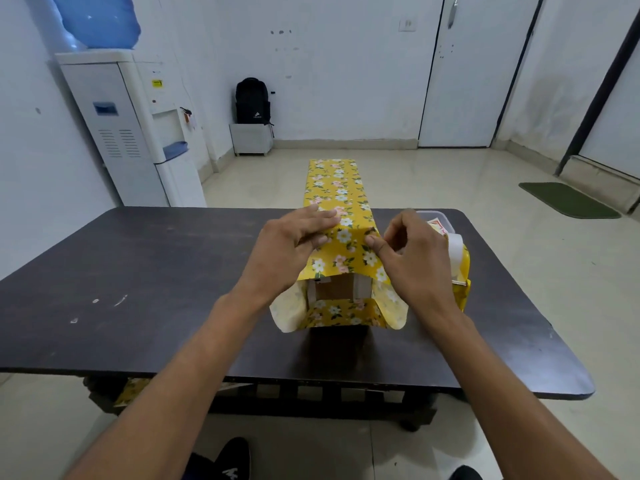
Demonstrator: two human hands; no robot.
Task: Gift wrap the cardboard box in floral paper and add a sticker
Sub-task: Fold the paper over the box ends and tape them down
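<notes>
Both forearms [194, 393] run up from the bottom edge of my feed to the hands, with a dark shoe [232, 459] on the floor tiles between them.

Task item: the cardboard box [334, 289] lies on the dark counter [138, 271], right of centre, its long axis pointing away from me. Yellow floral paper [337, 199] covers its top along the full length. At the near end the paper is unsealed: brown cardboard shows in the opening, and the side flaps flare outward with their pale reverse visible.

Hands: both are clamped on the paper at the near top end. The left hand [294, 244] lays its fingers flat across the top and sets its thumb against the left edge. The right hand [412, 258] pinches the right edge between thumb and forefinger. They are apart, with the box's width between them.

Other items: a yellow tape dispenser [462, 271] sits just beside the right hand, with a clear plastic container [438, 218] behind it. A water dispenser [138, 133] stands far left, and a black backpack [252, 100] is against the back wall.
</notes>
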